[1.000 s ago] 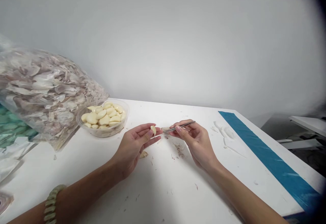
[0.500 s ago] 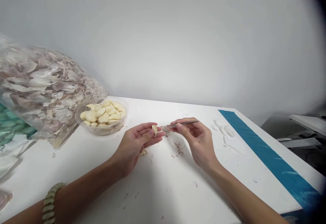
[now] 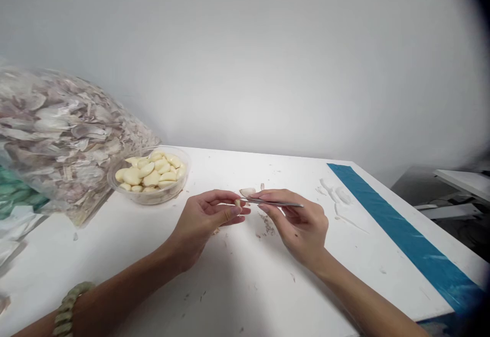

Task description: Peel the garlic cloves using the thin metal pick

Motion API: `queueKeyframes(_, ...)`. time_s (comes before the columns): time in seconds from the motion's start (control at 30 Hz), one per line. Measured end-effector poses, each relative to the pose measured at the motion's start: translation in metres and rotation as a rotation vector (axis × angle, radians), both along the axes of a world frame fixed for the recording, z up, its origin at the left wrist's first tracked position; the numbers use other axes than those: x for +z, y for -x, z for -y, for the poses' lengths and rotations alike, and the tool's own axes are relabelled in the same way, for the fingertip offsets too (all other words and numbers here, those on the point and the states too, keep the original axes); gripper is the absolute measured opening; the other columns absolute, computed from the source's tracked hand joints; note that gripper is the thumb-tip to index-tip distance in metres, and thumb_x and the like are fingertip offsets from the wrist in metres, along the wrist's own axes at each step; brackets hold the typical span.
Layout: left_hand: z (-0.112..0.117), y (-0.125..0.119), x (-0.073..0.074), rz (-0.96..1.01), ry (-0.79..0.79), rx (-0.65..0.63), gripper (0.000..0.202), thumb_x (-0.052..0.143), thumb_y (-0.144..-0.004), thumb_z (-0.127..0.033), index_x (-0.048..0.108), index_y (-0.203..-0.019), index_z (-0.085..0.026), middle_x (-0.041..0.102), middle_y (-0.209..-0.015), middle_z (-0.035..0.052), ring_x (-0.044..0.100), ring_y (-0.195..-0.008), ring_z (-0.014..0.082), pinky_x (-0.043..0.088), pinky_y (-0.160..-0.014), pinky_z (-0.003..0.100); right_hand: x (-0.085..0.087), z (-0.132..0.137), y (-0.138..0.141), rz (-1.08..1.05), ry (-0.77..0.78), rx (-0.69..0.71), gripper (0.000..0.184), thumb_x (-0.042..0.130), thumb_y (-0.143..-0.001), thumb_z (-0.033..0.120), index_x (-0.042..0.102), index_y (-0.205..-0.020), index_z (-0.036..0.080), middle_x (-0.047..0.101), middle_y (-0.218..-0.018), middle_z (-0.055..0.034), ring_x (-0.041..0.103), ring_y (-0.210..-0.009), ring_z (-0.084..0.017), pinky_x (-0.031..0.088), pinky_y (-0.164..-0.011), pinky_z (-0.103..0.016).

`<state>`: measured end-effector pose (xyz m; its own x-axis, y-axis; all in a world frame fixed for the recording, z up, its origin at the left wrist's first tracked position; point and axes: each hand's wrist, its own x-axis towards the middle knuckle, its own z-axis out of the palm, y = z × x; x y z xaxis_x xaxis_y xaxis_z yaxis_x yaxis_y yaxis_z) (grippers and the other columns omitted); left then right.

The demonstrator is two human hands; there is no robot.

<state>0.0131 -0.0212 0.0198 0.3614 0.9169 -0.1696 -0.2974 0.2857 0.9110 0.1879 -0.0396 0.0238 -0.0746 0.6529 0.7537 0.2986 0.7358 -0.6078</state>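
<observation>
A small garlic clove (image 3: 238, 202) is pinched between the thumb and fingers of my left hand (image 3: 197, 227), only its end showing. My right hand (image 3: 300, 222) grips slim metal tweezers (image 3: 285, 203), whose tips touch or nearly touch the clove. Just beyond the fingertips, a pale piece (image 3: 247, 192), a clove or a bit of skin, shows above the tweezers. Below the hands, small brownish scraps (image 3: 269, 223) litter the table. To the left stands a clear plastic bowl (image 3: 153, 199) heaped with peeled garlic cloves (image 3: 151, 173).
A big clear bag of garlic skins (image 3: 69, 127) leans at the left, with a green bag (image 3: 19, 194) and white paper (image 3: 19, 224) below it. Blue tape (image 3: 394, 235) runs along the right of the white table (image 3: 153, 286). White skin-like scraps (image 3: 340, 196) lie near it.
My right hand has shifted slightly right and down, and the tweezers now slope the other way. The clove has turned in my left fingers. The view has moved a little.
</observation>
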Motion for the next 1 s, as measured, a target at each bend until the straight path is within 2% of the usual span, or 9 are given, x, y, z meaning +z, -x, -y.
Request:
queueKeyframes(0.13, -0.0003, 0.0004, -0.0012, 0.004, -0.010, 0.010, 0.024, 0.079, -0.063, -0.026, 0.068, -0.083, -0.017, 0.074, -0.078, 0.0020, 0.068, -0.082, 0.0141, 0.055, -0.081, 0.027, 0.0001, -0.0001, 0.0003, 0.023, -0.050, 0.004, 0.035, 0.060, -0.077, -0.001, 0.067, -0.099, 0.025, 0.073, -0.089, -0.0009, 0.069, -0.085, -0.019, 0.061, -0.070, -0.035)
queueKeyframes(0.37, -0.0014, 0.0008, -0.0035, -0.065, -0.033, 0.057, 0.025, 0.080, -0.061, -0.027, 0.071, -0.082, -0.019, 0.075, -0.081, 0.0024, 0.068, -0.082, 0.0150, 0.054, -0.079, 0.024, 0.0030, 0.0016, -0.0003, 0.028, -0.036, 0.027, 0.035, 0.059, -0.077, -0.003, 0.066, -0.098, 0.025, 0.072, -0.088, -0.0003, 0.069, -0.084, -0.017, 0.060, -0.068, -0.032)
queueKeyframes(0.53, -0.0012, 0.0013, -0.0027, -0.094, -0.060, 0.060, 0.023, 0.080, -0.061, -0.029, 0.072, -0.080, -0.021, 0.075, -0.079, 0.0017, 0.069, -0.080, 0.0141, 0.052, -0.069, 0.018, 0.0047, 0.0015, -0.0005, 0.009, -0.010, 0.045, 0.034, 0.060, -0.077, -0.002, 0.067, -0.097, 0.025, 0.073, -0.088, 0.0006, 0.069, -0.084, -0.016, 0.059, -0.070, -0.031)
queueKeyframes(0.77, -0.0010, 0.0013, -0.0037, -0.121, -0.132, 0.078, 0.018, 0.078, -0.063, -0.028, 0.073, -0.079, -0.021, 0.075, -0.079, 0.0006, 0.068, -0.079, 0.0127, 0.052, -0.071, 0.017, 0.0047, 0.0017, -0.0005, -0.017, 0.009, 0.059, 0.035, 0.060, -0.076, -0.002, 0.068, -0.097, 0.026, 0.073, -0.088, 0.0014, 0.069, -0.082, -0.017, 0.059, -0.069, -0.031)
queueKeyframes(0.87, -0.0012, 0.0018, -0.0027, -0.168, -0.202, 0.097, 0.015, 0.077, -0.065, -0.027, 0.073, -0.079, -0.021, 0.074, -0.079, 0.0006, 0.068, -0.078, 0.0131, 0.052, -0.071, 0.018, 0.0043, 0.0016, -0.0005, -0.013, 0.020, 0.065, 0.034, 0.060, -0.076, -0.001, 0.068, -0.097, 0.025, 0.073, -0.088, 0.0003, 0.070, -0.083, -0.018, 0.060, -0.069, -0.033)
queueKeyframes(1.0, -0.0020, 0.0030, -0.0003, -0.258, -0.379, 0.134, 0.009, 0.073, -0.068, -0.022, 0.074, -0.077, -0.020, 0.074, -0.079, 0.0012, 0.067, -0.076, 0.0131, 0.053, -0.071, 0.019, 0.0039, 0.0016, -0.0010, -0.004, 0.034, 0.072, 0.032, 0.060, -0.077, -0.001, 0.069, -0.093, 0.025, 0.073, -0.088, 0.0004, 0.069, -0.084, -0.018, 0.060, -0.070, -0.033)
